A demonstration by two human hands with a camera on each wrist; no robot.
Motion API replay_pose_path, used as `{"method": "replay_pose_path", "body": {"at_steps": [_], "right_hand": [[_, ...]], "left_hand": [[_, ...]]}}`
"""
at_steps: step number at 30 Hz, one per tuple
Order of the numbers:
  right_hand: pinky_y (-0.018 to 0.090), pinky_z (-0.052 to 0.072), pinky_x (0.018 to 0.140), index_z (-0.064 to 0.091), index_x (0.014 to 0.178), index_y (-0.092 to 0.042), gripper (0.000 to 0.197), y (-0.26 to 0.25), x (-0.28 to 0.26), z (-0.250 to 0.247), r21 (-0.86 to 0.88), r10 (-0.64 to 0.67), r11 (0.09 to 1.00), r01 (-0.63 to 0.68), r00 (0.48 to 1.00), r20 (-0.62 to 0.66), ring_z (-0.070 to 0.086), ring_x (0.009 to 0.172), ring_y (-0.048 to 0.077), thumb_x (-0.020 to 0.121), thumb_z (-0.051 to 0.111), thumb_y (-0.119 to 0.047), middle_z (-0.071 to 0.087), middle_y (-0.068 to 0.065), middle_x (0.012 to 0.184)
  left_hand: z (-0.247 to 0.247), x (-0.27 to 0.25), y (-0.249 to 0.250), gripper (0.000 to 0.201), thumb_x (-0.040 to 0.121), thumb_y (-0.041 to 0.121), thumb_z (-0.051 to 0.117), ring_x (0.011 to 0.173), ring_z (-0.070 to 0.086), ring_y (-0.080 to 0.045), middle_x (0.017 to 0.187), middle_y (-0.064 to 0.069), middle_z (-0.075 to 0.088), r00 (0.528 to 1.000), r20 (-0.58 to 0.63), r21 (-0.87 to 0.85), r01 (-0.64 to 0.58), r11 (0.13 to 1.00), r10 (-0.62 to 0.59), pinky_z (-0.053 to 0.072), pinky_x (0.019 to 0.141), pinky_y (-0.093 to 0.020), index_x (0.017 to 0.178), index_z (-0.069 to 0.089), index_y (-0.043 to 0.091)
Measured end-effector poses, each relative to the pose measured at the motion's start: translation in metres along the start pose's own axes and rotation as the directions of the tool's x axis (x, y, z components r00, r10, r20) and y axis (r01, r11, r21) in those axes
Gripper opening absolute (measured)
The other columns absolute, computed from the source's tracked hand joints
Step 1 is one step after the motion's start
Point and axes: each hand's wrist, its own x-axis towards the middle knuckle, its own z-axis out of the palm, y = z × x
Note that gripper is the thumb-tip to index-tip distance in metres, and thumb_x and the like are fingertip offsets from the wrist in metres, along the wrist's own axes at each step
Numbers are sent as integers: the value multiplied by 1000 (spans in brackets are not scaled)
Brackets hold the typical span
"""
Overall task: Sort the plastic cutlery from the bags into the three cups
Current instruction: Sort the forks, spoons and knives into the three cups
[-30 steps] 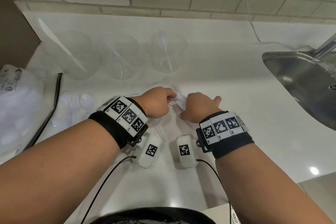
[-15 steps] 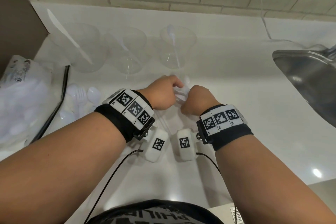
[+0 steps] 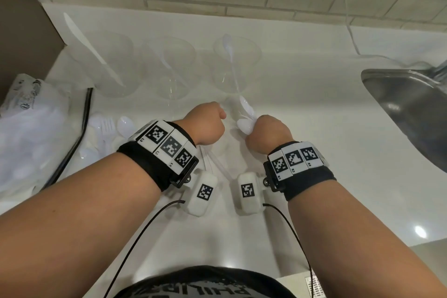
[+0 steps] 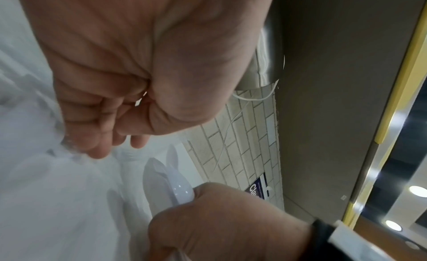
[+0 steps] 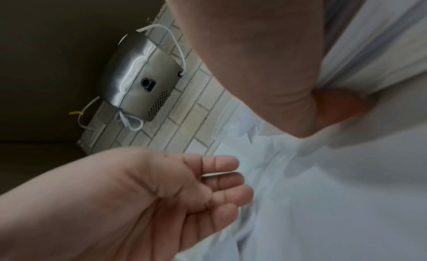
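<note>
Glossy white spoons (image 3: pixel 245 116) in right hand (image 3: pixel 267 133)

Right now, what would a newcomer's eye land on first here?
The two hands meeting mid-counter: the right hand grips a cluster of white plastic spoons, with the left hand loosely curled beside it. Behind them stand three clear cups in a row, each already holding a white piece. At far left lies a bag of cutlery, and loose forks and spoons beside it.
</note>
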Motion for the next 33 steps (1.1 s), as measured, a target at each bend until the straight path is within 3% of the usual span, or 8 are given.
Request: {"method": "replay_pose_path", "body": {"at_steps": [4, 7, 12, 15, 20, 26, 30, 33], "right_hand": [[28, 46, 56, 60, 81, -7, 7, 14, 5, -20, 335, 9, 942, -12, 1000, 11, 58, 63, 19, 83, 59, -14, 61, 4, 69], [34, 53, 61, 61, 76, -4, 8, 11, 1, -40, 820, -53, 572, -12, 997, 51, 59, 58, 25, 76, 59, 4, 64, 8, 55], [29, 50, 57, 56, 73, -6, 19, -44, -19, -67, 993, -391, 79, 88, 919, -51, 56, 52, 22, 88, 49, 3, 55, 8, 58], [34, 52, 61, 53, 86, -8, 13, -84, -31, -71, 983, -474, -53, 175, 862, -179, 55, 54, 23, 91, 50, 4, 52, 7, 63], [37, 53, 61, 48, 110, -10, 29, -135, -41, -64, 924, -478, -122, 363, 794, -376, 59, 59, 23, 88, 58, 4, 58, 6, 70], [39, 58, 63, 48, 114, -4, 36, -159, -45, -47, 894, -503, -73, 441, 758, -415, 65, 65, 28, 84, 66, 6, 60, 13, 79], [35, 56, 62, 54, 110, 3, 32, -161, -43, -36, 891, -480, -3, 454, 781, -399, 68, 64, 26, 82, 70, 2, 63, 9, 74], [38, 55, 66, 56, 107, -8, 31, -163, -42, -38, 879, -460, -61, 473, 768, -446, 65, 65, 29, 80, 70, -2, 61, 10, 74]], "left_hand": [[-12, -14, -1, 31, 93, 3, 47, 115, 57, -18, 123, -3, 58, 985, -163, -260, -97, 961, 55, 46, 98, -34, 119, 57, 15], [-24, -30, 1, 27, 93, 1, 49, 108, 61, -14, 112, 1, 60, 979, -206, -549, -114, 828, -2, 50, 96, -32, 113, 58, 17], [-39, -51, 2, 22, 97, 20, 51, 103, 60, -30, 100, -15, 59, 988, 92, -960, 120, 253, -120, 47, 99, -37, 109, 55, 2], [-52, -57, -14, 47, 95, 45, 47, 91, 62, -32, 101, -17, 59, 948, 288, -942, 306, 136, -138, 50, 89, -41, 113, 55, 3], [-72, -68, -39, 59, 92, 57, 41, 104, 61, -42, 116, -21, 58, 910, 403, -909, 411, 73, -97, 49, 87, -52, 119, 56, 7], [-90, -68, -54, 51, 102, 32, 35, 111, 57, -43, 117, -27, 55, 966, 250, -954, 234, -187, -65, 51, 89, -54, 122, 50, -13], [-96, -62, -63, 51, 99, 40, 36, 114, 57, -46, 113, -21, 64, 956, 293, -953, 293, -79, 13, 43, 96, -61, 103, 69, 2], [-96, -58, -65, 59, 99, 46, 33, 121, 52, -48, 137, -24, 50, 939, 342, -934, 344, -98, 31, 42, 95, -63, 133, 50, 1]]}}
